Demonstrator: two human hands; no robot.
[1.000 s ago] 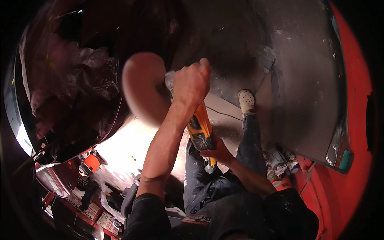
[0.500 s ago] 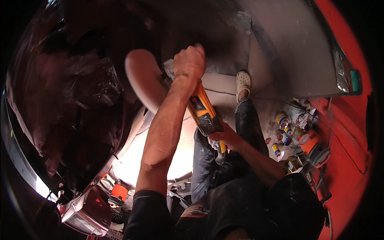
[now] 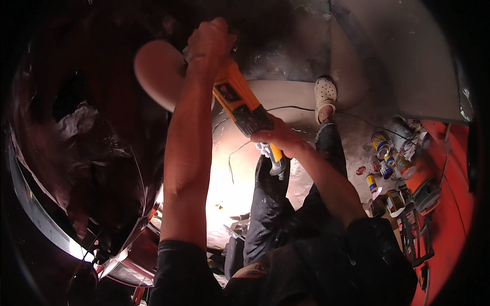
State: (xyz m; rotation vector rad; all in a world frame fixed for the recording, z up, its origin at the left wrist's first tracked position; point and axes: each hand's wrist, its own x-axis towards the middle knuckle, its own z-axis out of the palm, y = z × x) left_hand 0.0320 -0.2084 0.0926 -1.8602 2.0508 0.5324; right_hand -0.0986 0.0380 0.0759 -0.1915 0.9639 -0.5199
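Has at nine o'clock, taking up much of that side, a dark glossy panel (image 3: 66,158), curved along its outer edge and marked with pale, crumpled-looking patches. Has at two o'clock a dull grey panel (image 3: 413,71), crossed by a shadowy band on its inner side. Has at three to four o'clock a red panel (image 3: 457,178), bending down along the rim of the view. Stands over a pale floor (image 3: 229,188), glaringly lit just off centre toward seven o'clock. Wears at six o'clock a black shirt (image 3: 306,270) and dark, light-specked trousers (image 3: 265,219).

Holds at twelve o'clock a yellow-and-black power tool (image 3: 240,97), slanting from eleven o'clock down toward the centre. Carries at its front end, near half past ten, a round pinkish pad (image 3: 158,71), overlapping the dark panel in this view. Cannot tell contact from a gap between pad and panel.

Keeps both hands closed on the tool: the left hand (image 3: 212,41) in a fist at the front end, near eleven o'clock, and the right hand (image 3: 280,136) wrapped around the rear part, near one o'clock. Cannot make out the exact grip under the left fingers.

Has at three o'clock, beside the red panel, an orange-and-grey drum-shaped object (image 3: 424,186). Wears at two o'clock a cream clog (image 3: 325,97), pierced with small holes. Has near three o'clock a blue-and-yellow container (image 3: 380,144) among clutter, and past the clog a thin dark cable (image 3: 365,118).
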